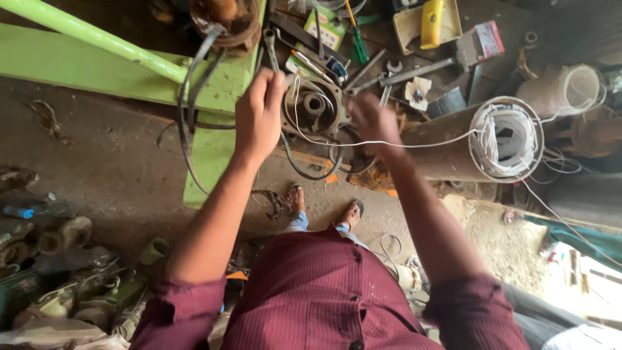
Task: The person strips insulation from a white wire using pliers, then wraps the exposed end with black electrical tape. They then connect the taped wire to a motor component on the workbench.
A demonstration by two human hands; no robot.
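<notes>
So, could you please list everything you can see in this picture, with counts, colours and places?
motor housing: one, rusty grey, centre, between the hands
white wire: one strand, from housing to coil
wire coil: one, white, on the end of the brown cylinder, right
green frame: one, upper left
black cables: several, hanging over the frame
spanner: one, grey, top centre
yellow tool: one, top right
left hand: resting on the housing's edge
right hand: blurred, at the wire
</notes>
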